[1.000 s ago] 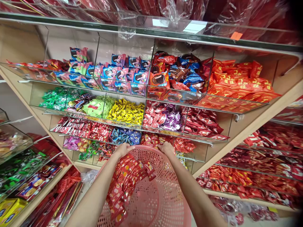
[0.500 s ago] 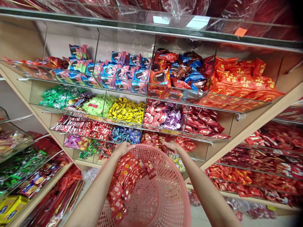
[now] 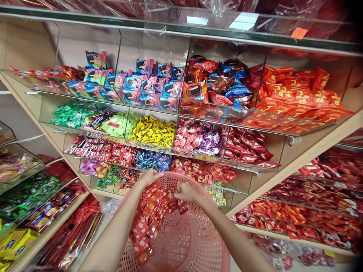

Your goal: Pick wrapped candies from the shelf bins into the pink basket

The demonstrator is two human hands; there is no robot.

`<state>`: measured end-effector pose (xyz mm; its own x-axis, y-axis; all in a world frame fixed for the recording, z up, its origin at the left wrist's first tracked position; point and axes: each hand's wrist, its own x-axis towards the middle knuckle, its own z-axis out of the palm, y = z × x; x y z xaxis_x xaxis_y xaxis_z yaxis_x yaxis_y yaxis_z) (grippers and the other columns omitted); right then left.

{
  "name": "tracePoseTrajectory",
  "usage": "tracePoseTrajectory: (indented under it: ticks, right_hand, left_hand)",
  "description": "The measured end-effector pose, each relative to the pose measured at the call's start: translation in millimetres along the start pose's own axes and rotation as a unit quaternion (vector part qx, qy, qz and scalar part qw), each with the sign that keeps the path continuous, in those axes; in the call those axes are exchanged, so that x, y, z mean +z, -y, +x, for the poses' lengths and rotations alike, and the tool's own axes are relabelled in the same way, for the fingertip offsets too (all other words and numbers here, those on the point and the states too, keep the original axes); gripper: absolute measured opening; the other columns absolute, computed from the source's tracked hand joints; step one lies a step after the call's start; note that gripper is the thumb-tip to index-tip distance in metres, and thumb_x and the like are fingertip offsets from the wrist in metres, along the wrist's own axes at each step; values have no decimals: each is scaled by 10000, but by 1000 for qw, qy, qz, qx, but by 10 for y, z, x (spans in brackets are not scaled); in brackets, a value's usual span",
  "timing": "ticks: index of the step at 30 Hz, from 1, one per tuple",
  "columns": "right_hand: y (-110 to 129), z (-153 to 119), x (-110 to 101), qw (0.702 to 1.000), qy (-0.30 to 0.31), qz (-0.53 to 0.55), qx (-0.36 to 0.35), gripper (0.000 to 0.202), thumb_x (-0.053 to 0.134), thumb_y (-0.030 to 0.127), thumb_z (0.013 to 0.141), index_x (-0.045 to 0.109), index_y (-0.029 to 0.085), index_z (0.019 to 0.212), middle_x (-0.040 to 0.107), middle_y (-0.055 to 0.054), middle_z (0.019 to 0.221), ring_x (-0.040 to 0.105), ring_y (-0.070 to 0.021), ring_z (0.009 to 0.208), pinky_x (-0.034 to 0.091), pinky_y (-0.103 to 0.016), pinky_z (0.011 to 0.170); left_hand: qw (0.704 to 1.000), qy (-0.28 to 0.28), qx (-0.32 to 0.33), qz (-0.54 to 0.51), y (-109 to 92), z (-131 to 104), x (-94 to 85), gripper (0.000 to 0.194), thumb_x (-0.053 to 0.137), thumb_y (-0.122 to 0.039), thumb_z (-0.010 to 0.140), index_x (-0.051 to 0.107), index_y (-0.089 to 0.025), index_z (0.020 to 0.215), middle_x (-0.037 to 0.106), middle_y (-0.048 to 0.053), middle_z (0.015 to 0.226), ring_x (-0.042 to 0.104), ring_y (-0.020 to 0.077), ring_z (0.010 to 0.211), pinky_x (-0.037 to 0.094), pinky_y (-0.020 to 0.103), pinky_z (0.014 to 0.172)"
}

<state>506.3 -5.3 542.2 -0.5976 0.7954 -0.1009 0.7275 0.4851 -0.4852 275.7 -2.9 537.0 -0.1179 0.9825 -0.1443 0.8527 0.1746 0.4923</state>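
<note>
A pink perforated plastic basket (image 3: 210, 234) stands in front of me, tilted so that I look down into it. Many small red candy packets with orange dots (image 3: 147, 215) are heaped along its left inner side. My left hand (image 3: 149, 177) is closed on the basket's far rim, left of the middle. My right hand (image 3: 187, 192) is inside the far part of the basket, fingers curled closed at the upper right end of the red packets. What its fingers hold, if anything, is hidden.
Beyond the basket rises a candy shelf with clear dividers, holding yellow-wrapped candies (image 3: 154, 131), blue and pink cookie packs (image 3: 136, 82) and red-orange packets (image 3: 300, 90). Side shelves of red packets (image 3: 314, 192) stand right, green-wrapped candies (image 3: 31, 196) left. A glass shelf edge (image 3: 159, 28) crosses above.
My right hand has moved left and down, from the basket's far rim at the lower shelf to the red packets inside the basket. My left hand stays on the rim.
</note>
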Motion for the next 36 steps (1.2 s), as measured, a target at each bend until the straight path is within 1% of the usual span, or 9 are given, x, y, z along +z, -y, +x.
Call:
tracePoseTrajectory:
  ticks: [3,7,12,17,21,24,28,31,36]
  right_hand:
    - [98,35,106,996,19,-89,-11,238,537,365,718,535,165,846,584,-34,728,485,-142,606,251,-241,521]
    - [136,59,177,994,19,-106,6,292,528,381,745,506,162,936,607,-74,835,541,-170,704,265,-241,549]
    - [-44,108,340,1000,0,11,7,242,472,421,811,465,180,833,583,-14,739,499,-124,625,255,-220,521]
    - [-160,181,468,991,-30,125,29,223,572,345,751,419,190,703,495,42,657,434,-92,584,266,-197,519]
    - [-140,255,572,988,-70,138,11,183,618,234,691,440,192,708,493,50,684,443,-95,617,280,-189,535]
    - [-109,300,649,988,-96,121,10,151,610,229,702,473,195,755,522,44,698,470,-108,641,288,-195,549]
    - [-27,267,648,989,-115,77,46,78,486,256,815,512,189,845,586,-2,739,521,-132,667,288,-218,575]
    - [56,194,592,990,-107,45,80,183,377,253,876,544,179,872,625,-54,771,562,-158,710,288,-235,586]
    - [143,134,548,993,-91,41,65,241,358,282,896,571,182,848,647,-53,780,584,-154,737,310,-227,611]
  left_hand:
    - [1000,-1,-2,-4,-11,-14,-11,551,384,-724,677,530,-203,579,480,-25,517,415,112,502,242,219,524]
    - [1000,5,-2,-1,-34,-34,-36,546,385,-712,690,519,-198,566,468,-30,503,409,106,493,239,218,521]
    - [1000,1,5,-3,-25,-27,-35,546,387,-708,693,511,-193,562,464,-33,497,412,104,483,239,216,504]
    - [1000,-2,5,0,2,3,-5,558,380,-721,686,509,-194,557,482,-29,505,414,104,479,241,217,504]
    - [1000,-4,3,3,-4,-1,-10,549,386,-715,686,507,-196,556,472,-31,498,402,100,470,235,219,497]
    - [1000,-2,2,2,-19,-15,-24,548,387,-714,687,514,-197,560,472,-31,500,404,100,475,240,218,498]
    - [1000,-4,-5,9,-34,-29,-34,563,373,-735,678,521,-201,576,483,-29,520,417,106,486,254,217,506]
    - [1000,-5,-10,11,-40,-36,-37,568,373,-745,669,530,-204,592,505,-25,551,423,109,496,260,217,510]
    - [1000,-5,-11,7,-54,-48,-48,553,379,-734,674,536,-208,601,518,-21,565,443,117,515,266,216,513]
